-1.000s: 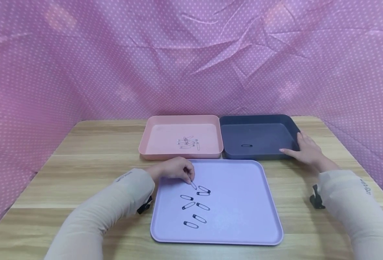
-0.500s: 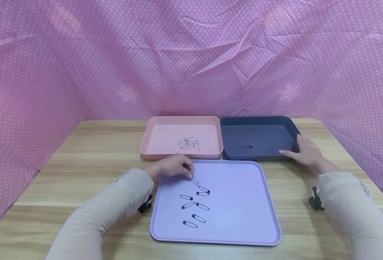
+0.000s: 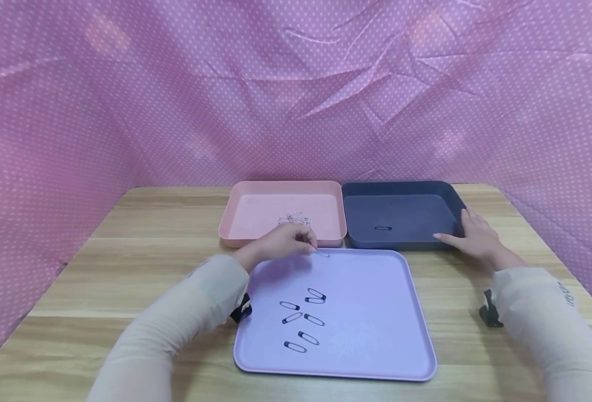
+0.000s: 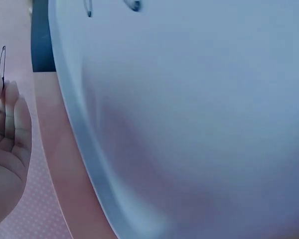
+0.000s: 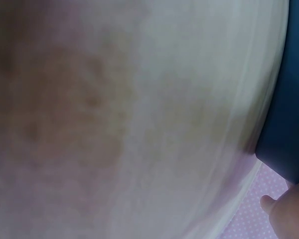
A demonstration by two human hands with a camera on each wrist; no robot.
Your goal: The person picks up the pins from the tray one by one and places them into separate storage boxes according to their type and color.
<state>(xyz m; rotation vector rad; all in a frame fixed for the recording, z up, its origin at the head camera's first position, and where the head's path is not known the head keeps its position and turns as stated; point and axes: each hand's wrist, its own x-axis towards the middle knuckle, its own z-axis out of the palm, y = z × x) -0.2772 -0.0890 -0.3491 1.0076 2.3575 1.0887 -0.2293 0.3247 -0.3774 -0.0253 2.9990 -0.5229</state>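
Metal at the fingertips: a slim safety pin [image 3: 323, 254] juts from the left hand [image 3: 288, 241] above the far edge of the lavender tray [image 3: 376, 312].

Pinched at one end by thumb and fingertips — the rest sticking out free — the pin could drop between trays if the pinch loosens, or if its tip snags a rim of the pink tray [image 3: 256, 204] or dark tray [image 3: 401, 206]. The right hand [image 3: 477, 237], fingers spread and gripping nothing, rests against the dark tray's side; a careless push there might shift it. The left wrist view reveals the pinch from the palm side; only the head view takes in all seven black pins [image 3: 295, 347] on the lavender tray.
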